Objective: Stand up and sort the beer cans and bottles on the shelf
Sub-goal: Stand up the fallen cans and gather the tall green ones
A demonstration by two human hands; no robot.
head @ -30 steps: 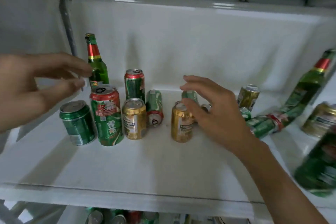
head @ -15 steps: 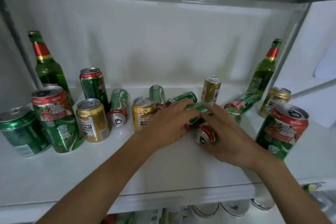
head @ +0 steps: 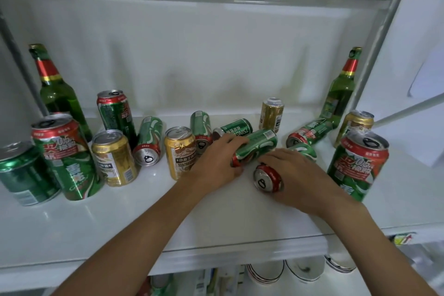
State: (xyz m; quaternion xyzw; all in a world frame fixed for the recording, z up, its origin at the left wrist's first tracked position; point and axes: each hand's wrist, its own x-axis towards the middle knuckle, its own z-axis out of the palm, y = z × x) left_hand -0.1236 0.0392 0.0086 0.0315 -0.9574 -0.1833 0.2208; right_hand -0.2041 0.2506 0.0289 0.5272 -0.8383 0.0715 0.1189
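Along the bottom of the frame, below the front lip of the white shelf [head: 120,223], the rims of some white bowls [head: 266,271] show on the level underneath. Two bare forearms rise from the lower edge toward the middle of the frame. The left hand [head: 216,163] has its fingers curled over a green can [head: 257,145] lying on its side, gripping it near its red end. Just right of it, the right hand [head: 295,173] wraps around another toppled can [head: 268,179], whose silver top with the pull tab faces the camera; the fingers are closed round its body. At the lower left stand a short dark green can [head: 26,173], a tall green-and-red can [head: 67,156] and a gold can [head: 114,157], close together. Another gold can [head: 180,151] stands upright just left of the left hand, nearly touching its wrist. At the right edge of the shelf a tall green-and-red can [head: 358,163] stands upright. Farther back, several green cans lie on their sides across the centre, one [head: 149,144] between the two gold cans and one [head: 310,132] at the right. Behind them stand a tall green can [head: 115,113] at the left, a gold can [head: 271,114] right of centre, and a gold can [head: 355,125] at far right. Against the back wall a green bottle [head: 57,94] stands at upper left, and a second green bottle [head: 341,91] stands at upper right.
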